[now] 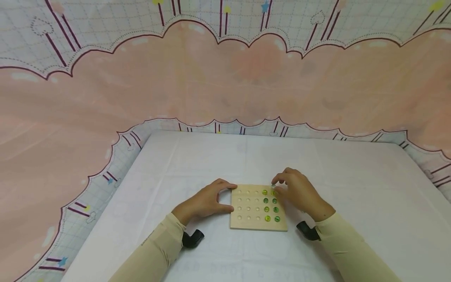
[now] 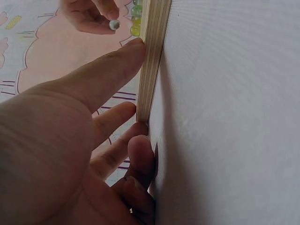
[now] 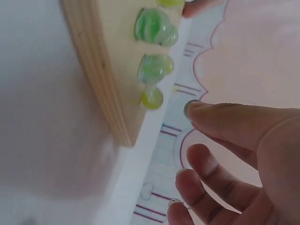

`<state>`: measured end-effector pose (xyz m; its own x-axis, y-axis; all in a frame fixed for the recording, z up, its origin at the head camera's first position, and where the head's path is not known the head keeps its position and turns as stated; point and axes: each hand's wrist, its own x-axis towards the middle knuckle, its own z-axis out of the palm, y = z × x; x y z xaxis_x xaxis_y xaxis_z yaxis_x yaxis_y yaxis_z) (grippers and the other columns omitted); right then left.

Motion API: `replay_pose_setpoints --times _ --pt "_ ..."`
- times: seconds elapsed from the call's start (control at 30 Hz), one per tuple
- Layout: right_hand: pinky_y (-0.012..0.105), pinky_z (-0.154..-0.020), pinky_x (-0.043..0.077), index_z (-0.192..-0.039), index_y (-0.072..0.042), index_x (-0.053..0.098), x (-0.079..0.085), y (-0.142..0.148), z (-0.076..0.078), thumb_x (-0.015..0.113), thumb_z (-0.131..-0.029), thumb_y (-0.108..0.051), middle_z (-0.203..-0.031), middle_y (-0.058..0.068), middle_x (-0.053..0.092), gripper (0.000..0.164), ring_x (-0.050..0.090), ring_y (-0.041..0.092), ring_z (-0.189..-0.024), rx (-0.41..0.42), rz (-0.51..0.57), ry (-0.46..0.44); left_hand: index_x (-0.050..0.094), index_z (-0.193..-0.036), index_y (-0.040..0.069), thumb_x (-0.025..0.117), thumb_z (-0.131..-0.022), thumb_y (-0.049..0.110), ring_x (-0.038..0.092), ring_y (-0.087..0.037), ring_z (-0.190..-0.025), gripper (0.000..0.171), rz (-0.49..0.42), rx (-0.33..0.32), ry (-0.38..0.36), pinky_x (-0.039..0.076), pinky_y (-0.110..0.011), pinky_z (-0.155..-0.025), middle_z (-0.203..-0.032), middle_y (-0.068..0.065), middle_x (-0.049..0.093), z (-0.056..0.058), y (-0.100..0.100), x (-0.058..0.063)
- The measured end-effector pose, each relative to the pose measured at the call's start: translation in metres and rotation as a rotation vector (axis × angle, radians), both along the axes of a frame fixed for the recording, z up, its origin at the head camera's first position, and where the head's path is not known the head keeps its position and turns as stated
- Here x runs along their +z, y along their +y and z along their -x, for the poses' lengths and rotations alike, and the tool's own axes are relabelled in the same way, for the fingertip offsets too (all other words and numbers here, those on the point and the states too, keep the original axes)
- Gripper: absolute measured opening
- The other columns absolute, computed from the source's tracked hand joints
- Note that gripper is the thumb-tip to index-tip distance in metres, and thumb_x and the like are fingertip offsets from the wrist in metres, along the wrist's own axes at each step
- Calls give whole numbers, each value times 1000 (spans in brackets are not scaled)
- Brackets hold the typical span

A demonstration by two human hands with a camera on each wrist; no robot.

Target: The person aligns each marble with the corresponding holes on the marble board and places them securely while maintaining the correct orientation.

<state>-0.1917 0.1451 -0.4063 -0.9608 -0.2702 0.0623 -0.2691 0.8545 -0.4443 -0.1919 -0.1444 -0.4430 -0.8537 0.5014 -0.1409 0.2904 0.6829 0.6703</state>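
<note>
A square wooden board (image 1: pixel 246 224) with rows of round hollows lies on the white table. Green and yellow marbles (image 1: pixel 266 209) fill its two right-hand columns, while the visible hollows to the left hold none. My left hand (image 1: pixel 206 200) rests at the board's left side, thumb and index finger extended against the edge (image 2: pixel 152 61). Over the top right corner, my right hand (image 1: pixel 297 192) pinches a pale marble (image 2: pixel 114 25) between thumb and index finger. In the right wrist view that marble (image 3: pixel 190 108) is partly hidden by the thumb, and the other fingers are loosely bent.
The white-covered table (image 1: pixel 197 156) extends around the board on all sides. Behind it hangs a peach and white patterned cloth (image 1: pixel 211 86). Black wrist devices (image 1: pixel 193 239) sit below both cuffs, close to the tabletop.
</note>
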Motion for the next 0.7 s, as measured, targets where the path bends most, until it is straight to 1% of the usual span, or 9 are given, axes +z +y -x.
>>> replay_pose_setpoints --times 0.23,0.33,0.5,0.7 --pt "33 -75 47 -101 -14 77 -2 -15 2 73 -89 -11 -94 3 61 13 54 21 -88 13 34 -72 52 -145 25 81 -85 35 50 -12 -82 67 -6 -6 3 43 -30 -77 -141 4 49 0 -2 -1" --pt "34 -76 48 -101 -13 77 -2 -20 4 71 -90 -10 -94 3 61 12 54 21 -88 35 45 -91 52 -145 26 81 -85 35 50 -12 -82 67 -6 -7 1 43 -30 -78 -141 5 48 0 -2 -1" --pt "35 -77 50 -101 -13 77 -4 -26 8 70 -91 -11 -95 3 63 13 55 19 -87 74 40 -98 52 -145 26 81 -85 35 51 -12 -83 67 -7 -5 -6 43 -31 -79 -141 5 48 -1 -2 1" --pt "32 -73 48 -101 -12 77 -5 -31 11 72 -90 -11 -95 3 63 12 54 17 -82 94 31 -108 52 -145 25 80 -85 35 51 -13 -88 67 -17 -9 -9 43 -33 -83 -141 4 49 0 -2 2"
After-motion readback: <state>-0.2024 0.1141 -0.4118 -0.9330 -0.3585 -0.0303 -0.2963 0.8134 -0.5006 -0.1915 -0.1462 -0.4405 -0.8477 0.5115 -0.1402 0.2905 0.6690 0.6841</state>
